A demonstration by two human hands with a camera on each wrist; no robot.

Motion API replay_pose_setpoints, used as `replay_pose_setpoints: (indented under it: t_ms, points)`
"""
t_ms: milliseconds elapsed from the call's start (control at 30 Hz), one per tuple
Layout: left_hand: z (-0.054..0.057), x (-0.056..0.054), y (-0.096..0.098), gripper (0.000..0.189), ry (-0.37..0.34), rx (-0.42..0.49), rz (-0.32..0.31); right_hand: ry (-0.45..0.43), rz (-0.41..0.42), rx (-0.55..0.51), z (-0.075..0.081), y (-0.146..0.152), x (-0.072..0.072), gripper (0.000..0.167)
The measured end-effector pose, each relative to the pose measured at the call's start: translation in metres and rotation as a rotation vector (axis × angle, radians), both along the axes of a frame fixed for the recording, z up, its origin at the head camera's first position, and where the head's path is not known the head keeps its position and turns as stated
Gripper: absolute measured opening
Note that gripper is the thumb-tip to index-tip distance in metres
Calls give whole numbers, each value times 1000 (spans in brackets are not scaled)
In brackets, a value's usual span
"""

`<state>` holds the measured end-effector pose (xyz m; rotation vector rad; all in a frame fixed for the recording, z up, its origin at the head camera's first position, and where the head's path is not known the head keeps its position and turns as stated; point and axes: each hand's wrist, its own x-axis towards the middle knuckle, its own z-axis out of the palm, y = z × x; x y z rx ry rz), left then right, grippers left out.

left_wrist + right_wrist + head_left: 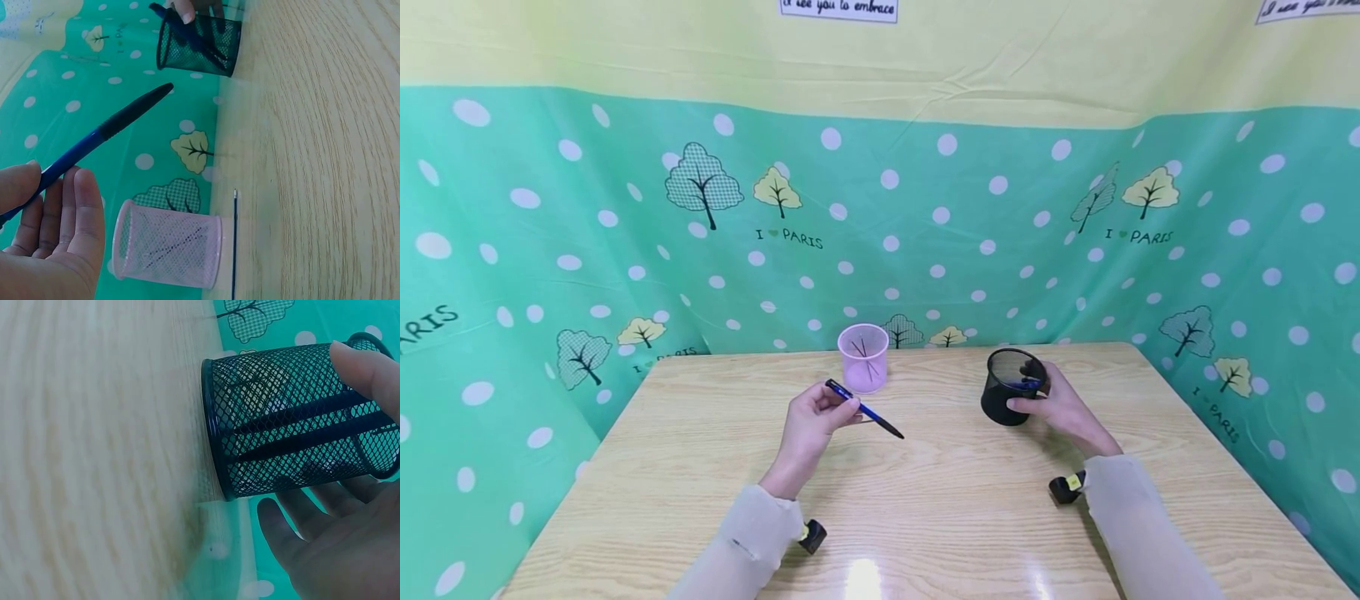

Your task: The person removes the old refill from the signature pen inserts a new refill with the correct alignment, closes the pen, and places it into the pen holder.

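Observation:
My left hand (808, 425) pinches a blue pen (81, 150) with a black grip between thumb and fingers, in the air above the table. The pen's dark tip points to the right. On the right, my right hand (1060, 408) grips a black mesh pen cup (287, 419), thumb on one side and fingers on the other. Two dark pens (300, 415) lean inside that cup. A pink mesh pen cup (863, 367) stands at the back, beyond my left hand, with several thin sticks in it. Below the pen, a thin dark pen refill (235, 244) lies on the table.
The wooden table (917, 517) reaches back to a green dotted curtain (940, 250), which also hangs along both sides. A small black camera (812, 536) is on the left wrist and another black camera (1064, 489) on the right.

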<state>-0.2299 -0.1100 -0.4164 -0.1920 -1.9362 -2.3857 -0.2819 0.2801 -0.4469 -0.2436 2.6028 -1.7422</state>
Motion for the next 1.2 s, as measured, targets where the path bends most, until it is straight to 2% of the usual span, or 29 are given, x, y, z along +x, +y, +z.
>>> replay_pose_setpoints:
  t_ms: [467,733,967,1200]
  points:
    - [-1,-1,1,18,-2,-5,9,-7,-7,-16,-1,2,-1,89]
    - [0,-1,1,16,-10,-26,14,-6,7,-41,-2,2,-3,89]
    - [0,-1,1,15,-12,-11,14,8,26,-58,-1,1,-3,96]
    - [2,-2,2,16,-5,-11,20,2,38,-53,1,0,-1,92]
